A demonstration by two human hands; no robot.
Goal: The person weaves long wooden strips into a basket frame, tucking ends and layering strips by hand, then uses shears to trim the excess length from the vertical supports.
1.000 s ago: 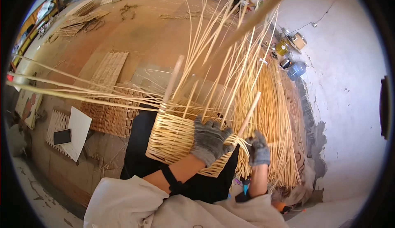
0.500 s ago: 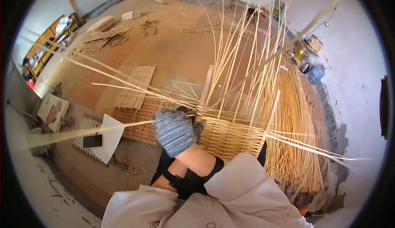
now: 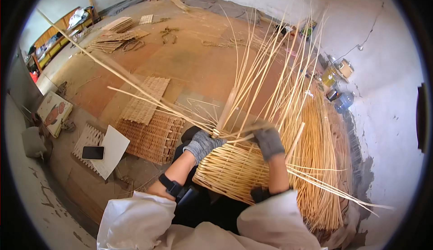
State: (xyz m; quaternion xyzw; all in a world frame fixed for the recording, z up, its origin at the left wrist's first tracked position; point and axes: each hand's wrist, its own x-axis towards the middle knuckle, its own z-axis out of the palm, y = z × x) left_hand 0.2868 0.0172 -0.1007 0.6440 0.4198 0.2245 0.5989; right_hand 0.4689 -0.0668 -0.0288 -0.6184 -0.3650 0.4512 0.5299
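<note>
Wicker basket [image 3: 234,171]: between and below the hands; probably light, springy, stiff-walled; best held by corner post [image 3: 227,110] or rim.
Left hand [image 3: 201,145]: curled around the basket's corner.
Right hand [image 3: 269,142]: blurred above the rim; I cannot tell its grip.
Upright rods [image 3: 266,63]: beyond both hands, obstructing reach.
Cane bundle [image 3: 322,160]: right of right hand.

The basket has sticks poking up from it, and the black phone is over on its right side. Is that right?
Not quite: the phone's side is wrong. The head view shows the black phone to the left of the basket. The basket does have sticks poking up from it.
</note>
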